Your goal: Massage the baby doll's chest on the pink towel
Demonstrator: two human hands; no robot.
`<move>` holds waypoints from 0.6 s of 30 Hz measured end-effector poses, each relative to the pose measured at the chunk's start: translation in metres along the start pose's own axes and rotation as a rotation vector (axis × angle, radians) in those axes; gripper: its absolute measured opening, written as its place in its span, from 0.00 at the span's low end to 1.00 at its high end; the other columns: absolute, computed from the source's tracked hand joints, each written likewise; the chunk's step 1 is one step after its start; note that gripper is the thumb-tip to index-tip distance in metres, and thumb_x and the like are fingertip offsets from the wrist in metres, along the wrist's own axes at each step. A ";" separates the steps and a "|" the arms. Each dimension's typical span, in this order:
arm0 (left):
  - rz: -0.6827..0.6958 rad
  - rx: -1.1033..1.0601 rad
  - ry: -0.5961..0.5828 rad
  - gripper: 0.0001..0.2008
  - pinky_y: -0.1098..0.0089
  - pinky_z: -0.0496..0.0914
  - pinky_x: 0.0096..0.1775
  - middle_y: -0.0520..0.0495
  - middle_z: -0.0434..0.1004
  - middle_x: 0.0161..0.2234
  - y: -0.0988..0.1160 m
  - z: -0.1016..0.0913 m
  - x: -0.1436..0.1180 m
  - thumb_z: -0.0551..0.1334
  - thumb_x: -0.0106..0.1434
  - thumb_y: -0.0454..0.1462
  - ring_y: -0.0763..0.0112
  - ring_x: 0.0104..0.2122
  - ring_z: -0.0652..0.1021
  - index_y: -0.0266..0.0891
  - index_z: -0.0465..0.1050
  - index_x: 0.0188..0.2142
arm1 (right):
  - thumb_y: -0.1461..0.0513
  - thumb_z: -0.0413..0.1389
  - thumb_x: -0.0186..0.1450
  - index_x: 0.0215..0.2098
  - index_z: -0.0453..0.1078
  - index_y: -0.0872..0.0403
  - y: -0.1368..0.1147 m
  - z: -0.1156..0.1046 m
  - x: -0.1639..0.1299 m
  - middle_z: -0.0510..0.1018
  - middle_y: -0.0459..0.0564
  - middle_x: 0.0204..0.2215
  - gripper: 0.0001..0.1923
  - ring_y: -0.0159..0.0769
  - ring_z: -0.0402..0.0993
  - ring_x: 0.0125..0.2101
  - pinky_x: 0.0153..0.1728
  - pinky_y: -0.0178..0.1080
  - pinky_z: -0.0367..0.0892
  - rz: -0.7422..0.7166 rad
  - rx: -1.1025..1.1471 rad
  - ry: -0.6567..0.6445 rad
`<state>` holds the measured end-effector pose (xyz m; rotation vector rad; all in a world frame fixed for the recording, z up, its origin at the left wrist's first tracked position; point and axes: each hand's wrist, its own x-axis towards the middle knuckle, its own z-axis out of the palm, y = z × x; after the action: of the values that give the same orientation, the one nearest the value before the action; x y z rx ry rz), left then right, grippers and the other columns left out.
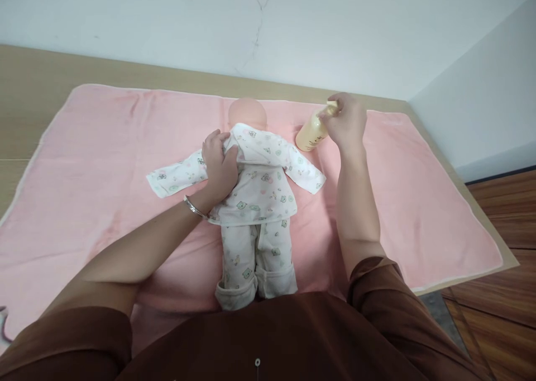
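Doll lies on the towel; left hand grips its shirt, right hand clasps the bottle, likely about to lift it.

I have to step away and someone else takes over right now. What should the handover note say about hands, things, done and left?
Left hand: pressed on the doll, gripping the top near its shoulder.
Right hand: closed on the cap end of the yellow bottle, which lies tilted beside the doll's head.
Doll: on the pink towel, fully dressed in printed top and trousers.
Done: doll laid out and steadied.
Left: apparently opening the bottle; undressing not begun.
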<state>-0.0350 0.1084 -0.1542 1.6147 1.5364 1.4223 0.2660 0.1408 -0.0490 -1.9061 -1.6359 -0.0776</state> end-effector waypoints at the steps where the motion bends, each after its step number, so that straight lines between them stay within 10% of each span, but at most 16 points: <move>1: 0.000 0.001 -0.001 0.16 0.51 0.59 0.70 0.41 0.69 0.61 0.000 0.000 0.000 0.60 0.63 0.35 0.53 0.66 0.66 0.43 0.71 0.51 | 0.52 0.60 0.67 0.53 0.73 0.50 0.000 0.001 0.000 0.82 0.54 0.48 0.18 0.50 0.79 0.47 0.50 0.55 0.76 0.011 -0.003 -0.004; 18: 0.004 0.022 -0.018 0.15 0.52 0.57 0.69 0.39 0.68 0.61 0.005 -0.001 -0.002 0.59 0.64 0.35 0.52 0.66 0.66 0.41 0.70 0.51 | 0.61 0.58 0.65 0.60 0.71 0.50 0.013 -0.003 0.006 0.79 0.55 0.56 0.24 0.53 0.77 0.55 0.58 0.60 0.72 0.077 -0.032 -0.016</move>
<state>-0.0332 0.1054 -0.1504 1.6398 1.5449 1.3939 0.2805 0.1443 -0.0497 -1.9972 -1.5781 -0.0576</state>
